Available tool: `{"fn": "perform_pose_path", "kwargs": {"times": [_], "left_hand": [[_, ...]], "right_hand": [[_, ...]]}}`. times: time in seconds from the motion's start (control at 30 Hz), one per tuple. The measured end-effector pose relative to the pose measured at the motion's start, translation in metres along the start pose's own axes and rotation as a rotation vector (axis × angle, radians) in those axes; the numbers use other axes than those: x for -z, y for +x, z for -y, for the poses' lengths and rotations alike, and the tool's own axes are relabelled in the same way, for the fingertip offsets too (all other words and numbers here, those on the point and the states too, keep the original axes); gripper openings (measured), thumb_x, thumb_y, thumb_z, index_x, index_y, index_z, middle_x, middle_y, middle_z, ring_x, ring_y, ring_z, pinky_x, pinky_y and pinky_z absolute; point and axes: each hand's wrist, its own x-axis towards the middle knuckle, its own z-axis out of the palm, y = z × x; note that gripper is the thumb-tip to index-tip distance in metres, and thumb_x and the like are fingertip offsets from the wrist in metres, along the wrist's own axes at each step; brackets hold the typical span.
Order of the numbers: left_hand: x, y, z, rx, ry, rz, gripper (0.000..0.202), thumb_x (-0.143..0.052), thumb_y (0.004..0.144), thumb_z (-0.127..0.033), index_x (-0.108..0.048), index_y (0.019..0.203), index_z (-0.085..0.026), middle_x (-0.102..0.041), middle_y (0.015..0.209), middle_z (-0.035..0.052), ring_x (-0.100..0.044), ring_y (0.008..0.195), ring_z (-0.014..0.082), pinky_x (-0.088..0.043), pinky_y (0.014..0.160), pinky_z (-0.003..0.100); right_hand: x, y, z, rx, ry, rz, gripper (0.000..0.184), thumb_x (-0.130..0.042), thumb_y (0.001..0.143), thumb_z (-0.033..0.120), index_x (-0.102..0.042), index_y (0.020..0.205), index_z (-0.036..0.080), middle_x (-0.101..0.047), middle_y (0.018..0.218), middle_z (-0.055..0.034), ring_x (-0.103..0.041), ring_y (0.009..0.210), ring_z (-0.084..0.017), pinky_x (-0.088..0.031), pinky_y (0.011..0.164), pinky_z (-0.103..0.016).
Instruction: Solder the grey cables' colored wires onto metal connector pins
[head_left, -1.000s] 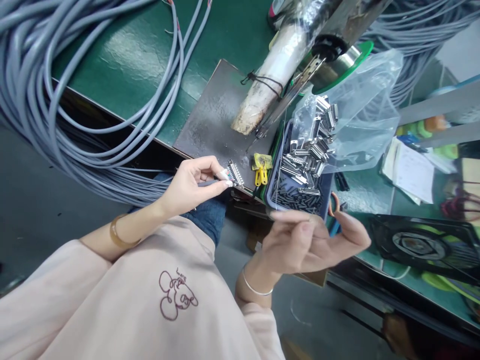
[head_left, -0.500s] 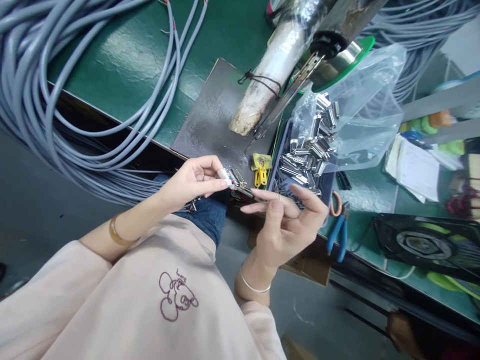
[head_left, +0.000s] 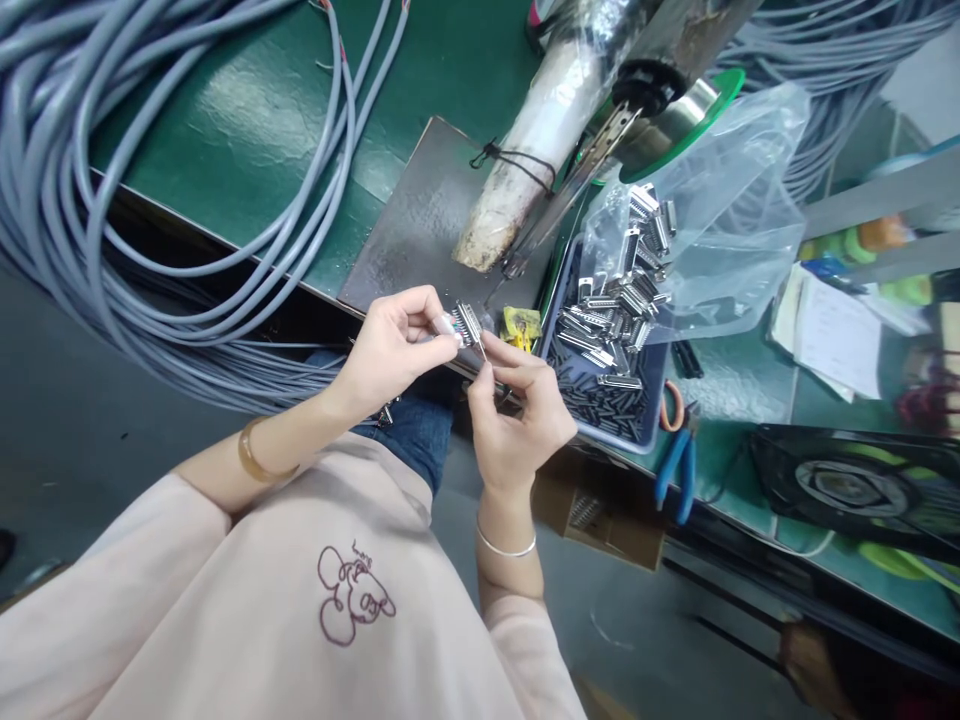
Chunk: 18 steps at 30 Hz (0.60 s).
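Note:
My left hand is closed, pinching a metal multi-pin connector with small coloured wires at its back. The connector is held over the front edge of a dark work plate. Close against the connector's right end, my right hand has its thumb and index finger pressed together on a thin, wire-like piece. Fingers hide most of that piece. Just beyond my hands, a soldering iron is fixed with its tip pointing down over the plate. A yellow clip-like item lies near my right fingertips.
A blue tray holds loose connectors and small black sleeves. To its right lie blue-handled pliers. Coiled grey cables fill the left. A solder spool, plastic bag and fan are on the bench.
My right hand has moved left to the connector, and its spread fingers have closed into a pinch. My left hand has shifted slightly up with the connector, which is now more tilted into view.

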Motion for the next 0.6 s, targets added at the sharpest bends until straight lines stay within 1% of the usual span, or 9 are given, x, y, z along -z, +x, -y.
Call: {"fn": "perform_pose_path", "kwargs": {"times": [0.2, 0.4, 0.6], "left_hand": [[-0.006, 0.008, -0.002, -0.065, 0.023, -0.038, 0.019, -0.071, 0.061, -0.012, -0.053, 0.063, -0.017, -0.062, 0.066, -0.0040, -0.057, 0.062, 0.0064, -0.046, 0.059, 0.017], [-0.011, 0.012, -0.005, -0.109, 0.037, -0.059, 0.017, -0.068, 0.063, -0.010, -0.052, 0.063, -0.017, -0.060, 0.066, -0.0042, -0.056, 0.062, 0.0065, -0.046, 0.058, 0.017], [-0.013, 0.015, -0.006, -0.158, 0.049, -0.066, 0.018, -0.067, 0.064, -0.009, -0.052, 0.064, -0.017, -0.058, 0.065, -0.0047, -0.055, 0.061, 0.0060, -0.046, 0.059, 0.017]], "right_hand": [[0.000, 0.008, -0.005, -0.039, 0.055, 0.025, 0.014, -0.065, 0.090, 0.013, -0.057, 0.084, 0.022, -0.081, 0.105, -0.0045, -0.079, 0.091, -0.015, -0.065, 0.076, -0.025], [-0.002, 0.014, -0.009, -0.029, 0.063, 0.030, 0.012, -0.065, 0.090, 0.014, -0.058, 0.084, 0.021, -0.080, 0.107, -0.0051, -0.079, 0.091, -0.016, -0.066, 0.078, -0.029], [-0.004, 0.021, -0.011, -0.013, 0.099, -0.002, 0.012, -0.066, 0.090, 0.013, -0.059, 0.085, 0.021, -0.080, 0.106, -0.0042, -0.078, 0.094, -0.016, -0.065, 0.080, -0.029]]}}
